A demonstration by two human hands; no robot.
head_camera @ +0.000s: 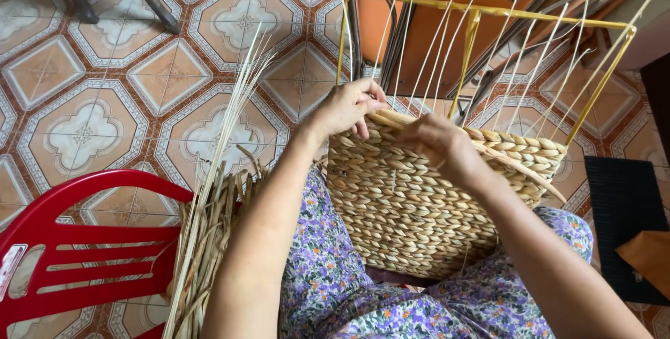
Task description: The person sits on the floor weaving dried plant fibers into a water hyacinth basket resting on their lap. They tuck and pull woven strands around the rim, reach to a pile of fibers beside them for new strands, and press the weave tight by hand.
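My left hand (347,107) and right hand (438,145) pinch a straw strand (391,118) at the woven basket (412,199) rim (on my lap), fingers clenched.

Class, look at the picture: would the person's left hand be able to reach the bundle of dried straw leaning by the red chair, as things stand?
Probably yes. The straw bundle lies right beside the left arm, with nothing between them. But the left hand is now busy on the woven basket rim and would have to let go.
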